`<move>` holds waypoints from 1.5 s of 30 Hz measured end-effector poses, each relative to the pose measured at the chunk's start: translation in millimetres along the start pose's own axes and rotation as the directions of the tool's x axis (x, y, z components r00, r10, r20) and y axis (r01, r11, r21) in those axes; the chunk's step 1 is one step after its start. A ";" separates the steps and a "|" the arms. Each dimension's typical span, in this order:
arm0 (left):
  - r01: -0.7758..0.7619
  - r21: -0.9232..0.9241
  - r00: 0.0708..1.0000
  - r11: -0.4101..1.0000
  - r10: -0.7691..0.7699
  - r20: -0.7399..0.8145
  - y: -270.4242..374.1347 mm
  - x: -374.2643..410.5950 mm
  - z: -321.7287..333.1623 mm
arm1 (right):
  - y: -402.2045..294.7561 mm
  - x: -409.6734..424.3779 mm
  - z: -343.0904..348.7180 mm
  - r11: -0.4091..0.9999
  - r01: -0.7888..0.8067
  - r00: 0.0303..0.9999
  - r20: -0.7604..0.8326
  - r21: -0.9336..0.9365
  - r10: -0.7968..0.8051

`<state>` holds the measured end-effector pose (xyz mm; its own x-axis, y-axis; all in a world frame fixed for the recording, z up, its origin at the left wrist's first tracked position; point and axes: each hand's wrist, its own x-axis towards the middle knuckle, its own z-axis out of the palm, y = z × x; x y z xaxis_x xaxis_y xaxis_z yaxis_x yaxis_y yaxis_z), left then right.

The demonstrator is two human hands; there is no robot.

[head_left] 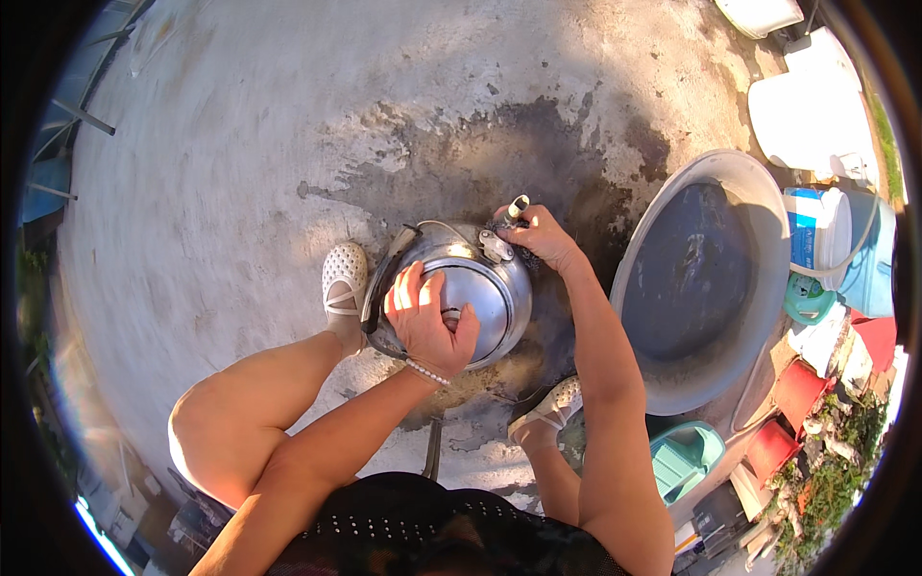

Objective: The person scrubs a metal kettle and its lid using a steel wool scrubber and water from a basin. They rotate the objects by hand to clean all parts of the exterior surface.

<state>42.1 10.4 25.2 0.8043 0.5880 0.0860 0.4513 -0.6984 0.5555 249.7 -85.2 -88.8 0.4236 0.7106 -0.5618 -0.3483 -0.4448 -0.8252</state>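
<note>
A shiny metal kettle (482,299) stands on the wet concrete between my feet, with its lid on. Its dark handle (385,277) leans over to the left side, and the spout (517,207) points up and away from me. Across the lid (472,288) lies my left hand (432,320), steadying the kettle, thumb and fingers spread around the knob, which is mostly hidden. My right hand (536,234) is at the spout's base, pinching a grey steel wool scrubber (531,258) against the metal. Part of the scrubber is covered by my fingers.
To my right is a large basin (774,237) holding dark water. A teal plastic washboard tub (684,461) sits nearer me. Beyond the basin are a white-and-blue bucket (817,227), white containers (807,119), red pots (799,392) and plants (835,468). Wet patches darken the concrete (518,144).
</note>
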 end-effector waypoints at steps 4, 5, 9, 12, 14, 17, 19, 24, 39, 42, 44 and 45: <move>-0.015 -0.022 1.000 1.000 0.015 -0.018 -1.2 -0.4 1.2 | 20.5 -16.9 7.8 0.946 0.077 0.996 0.009 0.315 -0.084; -0.023 -0.028 0.999 0.999 0.022 -0.026 -0.4 0.2 1.1 | 21.1 -12.2 6.2 0.970 0.089 0.996 -0.007 0.227 -0.090; -0.022 -0.026 0.999 0.999 0.021 -0.028 0.6 0.0 0.9 | -8.5 -11.6 10.3 0.953 0.042 0.990 -0.117 -0.300 -0.081; -0.016 -0.027 1.000 0.999 0.015 -0.023 2.3 1.3 0.0 | -12.8 -6.9 17.4 0.870 -0.049 0.973 -0.219 -0.491 -0.069; -0.013 -0.030 0.999 0.999 0.012 -0.030 1.5 0.9 0.6 | -20.1 -8.3 24.1 0.842 -0.098 0.951 -0.298 -0.530 -0.077; -0.011 -0.036 0.999 0.999 0.010 -0.042 0.3 1.2 3.2 | -20.2 -8.5 25.8 0.851 -0.142 0.927 -0.369 -0.506 -0.065; -0.012 -0.046 0.999 0.999 0.010 -0.042 0.0 2.8 2.3 | -24.6 -7.8 28.1 0.878 -0.192 0.913 -0.408 -0.439 -0.004; -0.012 -0.055 0.998 0.998 0.009 -0.055 -1.1 1.3 2.4 | -24.6 -8.6 26.1 0.891 -0.132 0.947 -0.320 -0.435 -0.016; -0.008 -0.065 0.999 0.998 0.006 -0.042 -1.9 1.3 0.6 | -26.4 -3.0 18.8 0.705 -0.065 0.974 -0.198 -0.706 -0.108; 0.004 -0.046 1.000 0.999 -0.004 -0.008 -2.2 0.7 -0.4 | -17.6 1.6 18.8 0.984 -0.133 0.968 -0.229 -0.121 0.103; -0.014 -0.046 1.000 0.999 0.014 -0.006 -1.1 2.1 2.4 | -10.4 1.7 17.3 0.986 -0.097 0.965 -0.256 -0.133 0.061; -0.016 -0.041 1.000 0.999 0.016 0.004 -1.5 2.1 2.7 | -7.9 2.2 16.1 0.968 -0.069 0.970 -0.241 -0.240 0.009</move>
<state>44.2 11.6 22.3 0.8131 0.5749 0.0918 0.4221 -0.6907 0.5872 239.9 -71.3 -82.6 0.6097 0.5539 -0.5669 -0.1658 -0.6103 -0.7746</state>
